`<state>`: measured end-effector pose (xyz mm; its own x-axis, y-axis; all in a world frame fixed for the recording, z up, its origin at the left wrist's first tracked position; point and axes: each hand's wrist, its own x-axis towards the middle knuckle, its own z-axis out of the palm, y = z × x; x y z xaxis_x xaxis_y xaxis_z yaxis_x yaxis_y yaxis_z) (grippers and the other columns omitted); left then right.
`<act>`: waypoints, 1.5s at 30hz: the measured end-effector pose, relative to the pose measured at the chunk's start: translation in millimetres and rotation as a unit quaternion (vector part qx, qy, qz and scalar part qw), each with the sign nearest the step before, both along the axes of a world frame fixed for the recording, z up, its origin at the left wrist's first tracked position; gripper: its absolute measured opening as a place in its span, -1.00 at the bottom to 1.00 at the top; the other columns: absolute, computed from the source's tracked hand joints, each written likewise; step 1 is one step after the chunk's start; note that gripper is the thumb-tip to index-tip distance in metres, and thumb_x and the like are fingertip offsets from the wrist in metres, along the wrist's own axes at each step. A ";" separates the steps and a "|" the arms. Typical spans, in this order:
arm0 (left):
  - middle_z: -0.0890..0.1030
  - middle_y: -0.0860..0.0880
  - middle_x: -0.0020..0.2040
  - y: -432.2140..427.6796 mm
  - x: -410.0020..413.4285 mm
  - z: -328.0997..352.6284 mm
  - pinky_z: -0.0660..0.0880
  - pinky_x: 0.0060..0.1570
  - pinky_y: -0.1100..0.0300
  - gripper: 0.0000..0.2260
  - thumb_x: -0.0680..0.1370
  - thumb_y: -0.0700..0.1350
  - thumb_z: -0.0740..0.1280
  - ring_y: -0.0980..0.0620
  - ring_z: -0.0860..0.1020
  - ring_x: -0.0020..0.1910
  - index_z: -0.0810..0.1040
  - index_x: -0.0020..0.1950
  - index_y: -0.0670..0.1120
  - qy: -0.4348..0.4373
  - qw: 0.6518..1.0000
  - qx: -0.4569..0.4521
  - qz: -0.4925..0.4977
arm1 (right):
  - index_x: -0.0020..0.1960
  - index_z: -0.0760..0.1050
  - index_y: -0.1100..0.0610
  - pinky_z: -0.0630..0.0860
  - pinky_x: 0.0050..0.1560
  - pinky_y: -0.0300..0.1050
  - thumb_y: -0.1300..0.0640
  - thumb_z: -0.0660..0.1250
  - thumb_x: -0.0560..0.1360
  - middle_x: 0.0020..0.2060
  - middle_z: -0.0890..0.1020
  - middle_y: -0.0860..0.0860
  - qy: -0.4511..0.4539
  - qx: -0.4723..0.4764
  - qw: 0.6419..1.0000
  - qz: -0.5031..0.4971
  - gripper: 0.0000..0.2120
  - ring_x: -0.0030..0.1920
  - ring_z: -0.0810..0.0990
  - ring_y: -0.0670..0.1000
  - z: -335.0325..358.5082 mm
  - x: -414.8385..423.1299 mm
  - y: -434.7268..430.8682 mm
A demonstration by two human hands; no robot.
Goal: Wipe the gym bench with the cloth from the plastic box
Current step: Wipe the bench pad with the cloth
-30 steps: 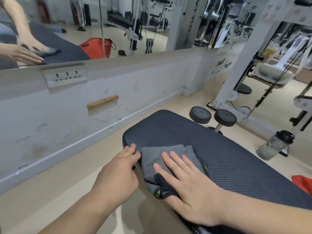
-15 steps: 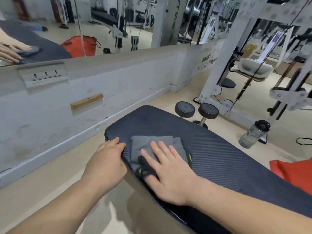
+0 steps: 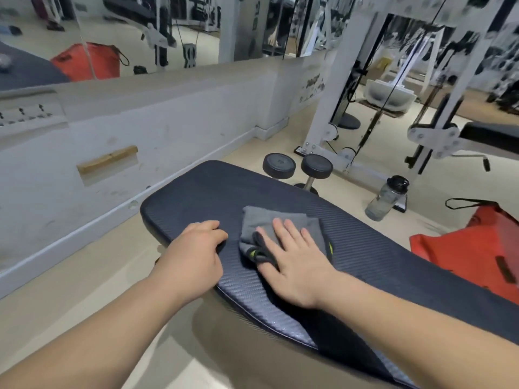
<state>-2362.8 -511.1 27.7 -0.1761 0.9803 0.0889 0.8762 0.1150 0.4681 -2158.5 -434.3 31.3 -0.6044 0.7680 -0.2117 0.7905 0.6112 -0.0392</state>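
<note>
A head-level view down onto a dark, ribbed gym bench [image 3: 365, 248] is shown; its pad runs from the centre of the frame to the lower right. A folded grey cloth [image 3: 280, 223] with a small yellow-green tag is laid on the pad, just right of centre. The right hand [image 3: 297, 265] is pressed flat on the cloth's near half, its fingers straight and spread, nothing clasped. The left hand [image 3: 193, 259] is set on the pad's near-left edge, just beside the cloth and apart from it. Its fingers are bent down onto the surface and its thumb is hidden, so whether the edge is gripped cannot be told. Both bare forearms are seen reaching in from the bottom of the frame. Behind the bench, above centre, a black dumbbell [image 3: 297, 165] is stood on the beige floor. To its right, a clear water bottle [image 3: 386, 199] with a black cap is stood upright on the floor. A red bag [image 3: 471, 254] is seen at the right edge, behind the pad. A white wall with a socket strip [image 3: 28, 113] and a small wooden block [image 3: 108, 161] fills the left side. A mirror [image 3: 140, 29] is mounted above it, along the top. A white cable machine [image 3: 334, 94] is stood at the upper right.
</note>
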 end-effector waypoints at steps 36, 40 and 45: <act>0.41 0.02 0.52 17.2 99.6 13.0 0.32 0.46 0.11 -0.52 0.53 -0.30 0.19 0.01 0.33 0.50 0.52 0.41 0.00 -0.015 0.990 0.023 -0.140 | 0.64 -0.35 -0.23 -0.43 0.59 0.14 -0.29 -0.08 0.64 0.60 -0.45 -0.01 -0.030 -0.104 0.993 -0.034 -0.32 0.57 -0.54 0.04 11.7 101.5 -43.7; 0.41 0.00 0.52 19.0 105.5 15.5 0.29 0.48 0.13 -0.51 0.53 -0.32 0.20 0.00 0.34 0.50 0.51 0.43 -0.03 -0.008 0.990 0.032 -0.138 | 0.65 -0.23 -0.26 -0.36 0.62 0.08 -0.27 -0.04 0.66 0.65 -0.34 -0.01 -0.017 -0.081 0.993 -0.078 -0.37 0.64 -0.39 0.00 11.1 111.9 4.2; 0.39 0.05 0.53 17.4 105.5 13.6 0.30 0.47 0.14 -0.55 0.57 -0.25 0.19 0.05 0.30 0.52 0.49 0.44 0.01 -0.009 0.991 0.025 -0.135 | 0.67 -0.22 -0.20 -0.29 0.62 0.20 -0.31 -0.12 0.64 0.68 -0.27 0.10 -0.012 -0.059 0.967 -0.248 -0.34 0.66 -0.32 0.12 6.3 133.7 50.0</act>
<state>-2257.3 -493.7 41.3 0.0894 0.9864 0.1380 0.8628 -0.1460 0.4839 -2024.8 -384.3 37.6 -0.1609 0.9323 -0.3240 0.9869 0.1483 -0.0636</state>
